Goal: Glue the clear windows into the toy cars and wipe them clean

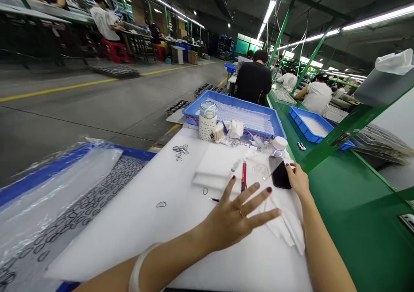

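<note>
My left hand (237, 216) is held over the white foam sheet (129, 227), fingers spread, with a ring on one finger and nothing held. Just beyond its fingertips lie a red-handled cutter (244, 173) and a thin dark-tipped tool (213, 199), partly hidden by the hand. My right hand (298, 180) has its fingers curled at the right edge of a black smartphone (280, 175) lying on the sheet. Two loose black oval rings, one nearer (161, 204) and one farther (205, 191), rest left of my left hand. A small pile of rings (181, 149) sits farther back.
Many black rings (97, 193) lie in a plastic-lined blue tray at left. A patterned tumbler (207, 121), cotton swabs (218, 133) and a white-capped bottle (279, 145) stand before a large blue tray (239, 111). A green post (339, 136) rises at right. Co-workers sit farther off.
</note>
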